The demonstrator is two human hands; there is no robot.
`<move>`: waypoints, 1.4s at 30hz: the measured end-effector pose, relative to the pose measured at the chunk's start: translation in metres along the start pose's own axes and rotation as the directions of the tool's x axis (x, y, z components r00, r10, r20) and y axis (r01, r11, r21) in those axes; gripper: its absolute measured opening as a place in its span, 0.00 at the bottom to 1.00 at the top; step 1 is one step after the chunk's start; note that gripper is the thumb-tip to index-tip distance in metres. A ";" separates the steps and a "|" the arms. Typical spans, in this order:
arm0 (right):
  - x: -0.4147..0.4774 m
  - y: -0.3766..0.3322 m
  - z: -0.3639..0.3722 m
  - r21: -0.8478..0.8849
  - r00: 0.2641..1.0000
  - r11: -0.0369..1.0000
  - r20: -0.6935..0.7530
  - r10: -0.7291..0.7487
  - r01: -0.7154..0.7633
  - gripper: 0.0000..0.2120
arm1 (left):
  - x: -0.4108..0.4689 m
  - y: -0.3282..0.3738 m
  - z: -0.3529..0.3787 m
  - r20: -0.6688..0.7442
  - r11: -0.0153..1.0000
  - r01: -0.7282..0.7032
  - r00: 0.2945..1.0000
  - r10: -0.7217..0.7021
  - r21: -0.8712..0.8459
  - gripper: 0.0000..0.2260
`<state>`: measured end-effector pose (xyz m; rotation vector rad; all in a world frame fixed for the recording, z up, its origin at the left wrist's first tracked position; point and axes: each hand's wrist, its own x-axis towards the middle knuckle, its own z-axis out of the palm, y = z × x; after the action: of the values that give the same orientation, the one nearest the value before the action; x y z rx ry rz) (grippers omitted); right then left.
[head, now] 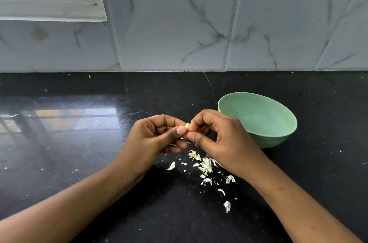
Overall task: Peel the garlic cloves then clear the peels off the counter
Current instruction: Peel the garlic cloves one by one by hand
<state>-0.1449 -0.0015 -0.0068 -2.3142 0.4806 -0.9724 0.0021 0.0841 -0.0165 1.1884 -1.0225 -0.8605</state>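
Head view: small pale garlic clove (187, 125) pinched between left hand (157, 137) thumb and forefinger, above the black stone counter (79, 153). Right hand (219, 139) fingertips pinch its right end. Papery white peels (206, 165) lie directly below; green ceramic bowl (258, 119) just right.

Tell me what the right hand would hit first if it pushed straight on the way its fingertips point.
The right hand points leftward at the garlic clove it pinches; just past that, the thumb of the left hand. Likely, judging from one view.
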 end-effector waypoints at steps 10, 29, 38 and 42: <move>0.001 0.004 -0.001 -0.053 0.997 0.997 -0.044 -0.064 0.062 0.06 | -0.001 0.000 0.001 0.002 0.998 0.019 1.000 -0.019 0.062 0.08; -0.001 0.002 -0.003 -0.140 0.987 0.986 -0.119 -0.112 0.095 0.04 | -0.001 0.000 0.000 0.012 0.991 -0.018 1.000 0.017 0.130 0.08; -0.002 0.000 -0.003 -0.169 0.978 0.979 -0.154 -0.141 0.114 0.04 | -0.002 0.001 0.000 0.003 0.996 -0.021 1.000 0.021 0.092 0.08; -0.003 -0.001 -0.001 -0.195 0.975 0.974 -0.167 -0.149 0.115 0.03 | -0.001 0.001 0.000 -0.015 0.998 -0.012 1.000 0.013 0.060 0.08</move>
<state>-0.1476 -0.0001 -0.0068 -2.4599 0.5127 -1.2580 0.0019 0.0855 -0.0156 1.2363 -1.0483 -0.8149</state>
